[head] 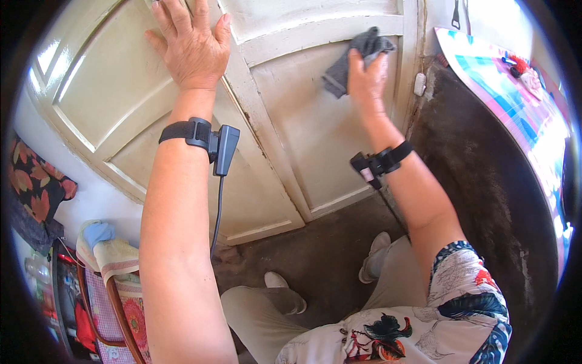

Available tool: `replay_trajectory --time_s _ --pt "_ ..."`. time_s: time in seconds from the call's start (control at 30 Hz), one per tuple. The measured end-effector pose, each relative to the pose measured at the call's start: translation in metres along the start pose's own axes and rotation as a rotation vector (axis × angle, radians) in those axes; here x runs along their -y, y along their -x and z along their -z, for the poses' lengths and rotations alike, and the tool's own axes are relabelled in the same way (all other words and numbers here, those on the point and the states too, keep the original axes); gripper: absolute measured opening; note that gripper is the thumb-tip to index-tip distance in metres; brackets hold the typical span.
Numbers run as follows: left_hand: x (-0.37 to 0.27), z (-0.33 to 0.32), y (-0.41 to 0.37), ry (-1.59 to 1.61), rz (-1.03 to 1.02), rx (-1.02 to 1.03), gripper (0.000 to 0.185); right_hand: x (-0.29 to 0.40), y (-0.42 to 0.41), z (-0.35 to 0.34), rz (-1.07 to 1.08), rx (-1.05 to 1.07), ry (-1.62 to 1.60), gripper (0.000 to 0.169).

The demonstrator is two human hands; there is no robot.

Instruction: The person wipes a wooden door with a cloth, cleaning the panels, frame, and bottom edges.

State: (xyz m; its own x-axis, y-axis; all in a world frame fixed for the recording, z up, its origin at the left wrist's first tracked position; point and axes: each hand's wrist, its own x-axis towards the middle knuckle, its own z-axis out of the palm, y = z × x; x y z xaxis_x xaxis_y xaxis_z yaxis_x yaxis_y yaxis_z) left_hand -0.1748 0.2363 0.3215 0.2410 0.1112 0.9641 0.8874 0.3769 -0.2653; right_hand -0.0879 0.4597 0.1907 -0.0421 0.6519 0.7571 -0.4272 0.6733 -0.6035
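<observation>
A pair of cream-painted panelled wooden doors (300, 127) stands before me. My left hand (193, 50) lies with spread fingers against the upper part of the left door, near the seam between the two; its topmost fingertips reach the picture's edge. In my right hand (370, 82) is a grey cloth (338, 75), bunched and pressed to the upper part of the right door's recessed panel. Both wrists wear black straps with a small cabled device.
To the right is a table with a glossy, colourful cover (509, 104) and small items on it. A wooden-framed chair (119, 314) draped with cloths stands at lower left, near crowded shelves (59, 282). A small white object (419, 84) is beside the door frame.
</observation>
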Motion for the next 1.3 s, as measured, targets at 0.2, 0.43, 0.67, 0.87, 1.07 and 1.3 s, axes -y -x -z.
replay_trajectory --time_s 0.2,0.43,0.67,0.87,1.07,1.3 --pt "0.032 -0.014 0.008 -0.71 -0.144 0.053 0.057 0.072 0.082 -0.073 0.282 0.149 -0.04 0.043" --pt "0.028 -0.01 0.008 -0.683 -0.14 0.036 0.053 0.074 0.09 -0.056 0.336 0.532 0.113 0.034" --pt "0.03 -0.006 0.007 -0.778 -0.155 0.086 0.054 0.04 0.087 -0.019 0.655 0.823 0.247 0.021" --pt "0.027 -0.008 0.005 -0.78 -0.151 0.063 0.054 -0.008 0.122 0.026 0.851 1.047 0.338 0.027" --pt "0.026 -0.008 0.007 -0.792 -0.132 0.088 0.054 0.049 0.079 0.027 0.981 0.774 0.21 0.044" --pt "0.029 -0.006 0.005 -0.751 -0.221 0.041 0.052 0.055 0.031 -0.01 1.244 0.724 0.225 0.037"
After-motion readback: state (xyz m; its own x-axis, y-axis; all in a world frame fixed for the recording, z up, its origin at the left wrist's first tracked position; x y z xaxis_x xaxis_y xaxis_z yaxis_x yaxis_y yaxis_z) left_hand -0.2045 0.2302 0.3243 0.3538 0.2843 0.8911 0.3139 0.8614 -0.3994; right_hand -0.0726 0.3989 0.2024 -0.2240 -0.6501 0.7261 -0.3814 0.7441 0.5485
